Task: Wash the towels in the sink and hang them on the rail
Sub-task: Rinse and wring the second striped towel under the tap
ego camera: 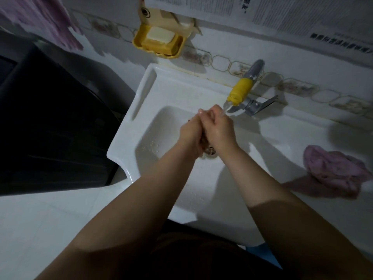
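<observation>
My left hand and my right hand are clasped against each other over the white sink, under water running from the tap with a yellow sleeve. No towel is in either hand. A crumpled pink towel lies on the sink's right ledge, apart from both hands. Another pink towel hangs at the top left, blurred. The drain shows just below my wrists.
A yellow soap dish holding a pale bar is fixed to the tiled wall above the sink. A dark appliance stands close against the sink's left side. Newspaper sheets cover the wall at the top right.
</observation>
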Available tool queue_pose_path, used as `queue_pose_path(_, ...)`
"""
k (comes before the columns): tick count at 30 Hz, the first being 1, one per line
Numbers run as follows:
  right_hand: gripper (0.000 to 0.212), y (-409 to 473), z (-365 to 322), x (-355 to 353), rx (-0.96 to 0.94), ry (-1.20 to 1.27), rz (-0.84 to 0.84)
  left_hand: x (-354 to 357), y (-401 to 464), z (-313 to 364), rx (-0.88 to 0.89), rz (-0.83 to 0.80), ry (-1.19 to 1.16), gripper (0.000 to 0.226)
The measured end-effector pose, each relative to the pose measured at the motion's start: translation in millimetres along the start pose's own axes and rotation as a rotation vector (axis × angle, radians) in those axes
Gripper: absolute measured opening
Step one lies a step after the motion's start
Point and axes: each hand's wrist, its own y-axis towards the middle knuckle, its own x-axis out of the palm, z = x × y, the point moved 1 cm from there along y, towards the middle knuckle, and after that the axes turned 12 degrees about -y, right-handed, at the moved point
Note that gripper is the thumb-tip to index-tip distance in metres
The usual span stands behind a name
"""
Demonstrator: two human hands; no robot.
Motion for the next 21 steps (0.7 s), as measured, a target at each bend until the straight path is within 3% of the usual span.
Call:
queue_pose_path(3, 0.028, 19.6, 17.5, -9.4, 0.181, -0.014, -0.044, 6.7, -10.2, -2.7, -0.018, -0.092, 0.027, 0.037)
queue_pose_path(6, 0.027, 23.2, 34.8, -18.9, 0.238, 0.101, -0.109, -4.9, -9.6, 4.8, 0.008, -0.133, 0.074, 0.039)
queue_pose_path(8, 0.018, 21.1, 38.3, -28.2, 0.268, 0.177, -0.118, -22.9, -1.8, 8.5, 0.069, -0.097, 0.124, 0.036)
queue_pose_path(10, 0.003, 17.3, 37.9, -37.6, 0.267, 0.158, -0.243, -43.6, 6.6, 8.6, 0.149, -0.059, 0.19, 0.029)
queue_pose_path(12, 0.01, 14.1, 40.4, -43.4, 0.232, 0.079, -0.384, -59.8, 10.6, 7.6, 0.213, -0.082, 0.203, 0.018)
queue_pose_path(15, 0.029, 11.1, 39.6, -44.1, 0.165, 0.03, -0.437, -76.0, 14.2, 1.9, 0.198, -0.183, 0.271, 0.021)
queue_pose_path(17, 0.03, 10.2, 32.5, -41.8, 0.091, 0.114, -0.412, -85.0, 22.4, -5.2, 0.136, -0.231, 0.555, 0.021)
queue_pose_path(18, 0.029, 9.1, 26.8, -40.6, 0.052, 0.158, -0.41, -88.5, 22.6, -7.8, 0.098, -0.253, 0.821, 0.028)
queue_pose_path(20, 0.031, 6.7, 19.8, -35.9, -0.009, 0.219, -0.428, -93.5, 17.5, -12.3, 0.083, -0.18, 1.449, 0.062)
queue_pose_path(21, 0.033, 4.7, 16.6, -34.4, -0.045, 0.233, -0.44, -90.7, 12.2, -11.0, 0.123, -0.067, 1.596, 0.079)
